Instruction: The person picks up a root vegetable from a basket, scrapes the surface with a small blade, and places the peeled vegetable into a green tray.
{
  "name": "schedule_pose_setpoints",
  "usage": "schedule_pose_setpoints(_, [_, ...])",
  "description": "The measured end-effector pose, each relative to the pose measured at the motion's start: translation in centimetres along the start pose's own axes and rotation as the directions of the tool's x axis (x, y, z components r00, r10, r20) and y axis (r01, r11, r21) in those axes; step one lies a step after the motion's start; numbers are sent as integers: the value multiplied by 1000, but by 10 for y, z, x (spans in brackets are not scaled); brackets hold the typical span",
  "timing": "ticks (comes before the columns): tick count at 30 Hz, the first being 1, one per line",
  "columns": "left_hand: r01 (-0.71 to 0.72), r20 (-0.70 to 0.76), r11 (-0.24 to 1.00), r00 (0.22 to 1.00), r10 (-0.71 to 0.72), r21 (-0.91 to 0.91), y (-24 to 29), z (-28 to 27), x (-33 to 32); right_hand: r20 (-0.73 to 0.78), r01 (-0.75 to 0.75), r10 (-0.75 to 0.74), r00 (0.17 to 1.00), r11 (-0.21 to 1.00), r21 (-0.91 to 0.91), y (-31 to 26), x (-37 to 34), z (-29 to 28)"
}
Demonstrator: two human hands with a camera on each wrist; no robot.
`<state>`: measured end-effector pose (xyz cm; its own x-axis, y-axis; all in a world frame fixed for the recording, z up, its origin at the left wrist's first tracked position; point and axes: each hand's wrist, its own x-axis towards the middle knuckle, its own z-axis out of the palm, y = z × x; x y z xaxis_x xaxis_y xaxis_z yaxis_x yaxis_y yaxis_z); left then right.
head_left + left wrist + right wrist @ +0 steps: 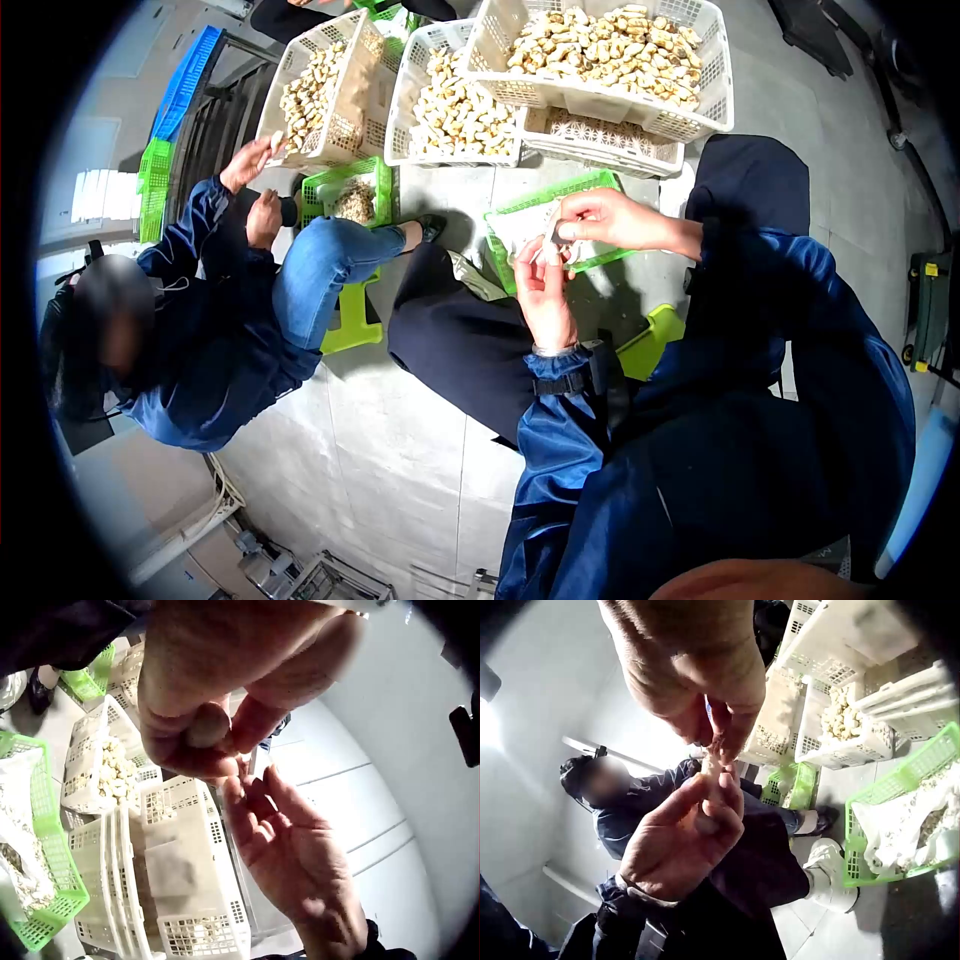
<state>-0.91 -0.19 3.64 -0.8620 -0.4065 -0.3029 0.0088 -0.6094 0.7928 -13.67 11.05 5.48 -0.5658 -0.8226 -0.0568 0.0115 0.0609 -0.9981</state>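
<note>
My left hand (545, 300) pinches a small pale mushroom (712, 771) between thumb and fingers, in front of my body. From the other side, my right hand (618, 220) meets it with the fingertips close together, holding a thin, grey, blade-like tool (556, 236). In the left wrist view, the right hand (304, 859) faces up below the left hand (225, 667), their fingertips almost joined. The curled fingers hide most of the mushroom and tool. Just beneath both hands is a green basket (497, 255) with a white liner and pale scraps.
White crates (620, 95) full of mushrooms stand along the far side, some stacked. At the left sits another person (215, 300), hands raised by a crate (350, 110), with a smaller green basket (383, 185) near their knee. A bright green stool (655, 340) shows beneath me.
</note>
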Motion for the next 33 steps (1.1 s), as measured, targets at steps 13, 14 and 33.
schedule_pose_setpoints(13, [-158,-4,956,986,164,248,-10,-9,0,-34,68,-73,997,989,-129,-2,-4,8])
schedule_pose_setpoints(14, [-175,4,944,983,181,279,-13,-13,1,-37,68,-73,997,989,-130,2,-3,7])
schedule_pose_setpoints(33, [82,117,989,988,-97,124,-15,-7,-1,-87,-167,187,978,964,205,8,-1,19])
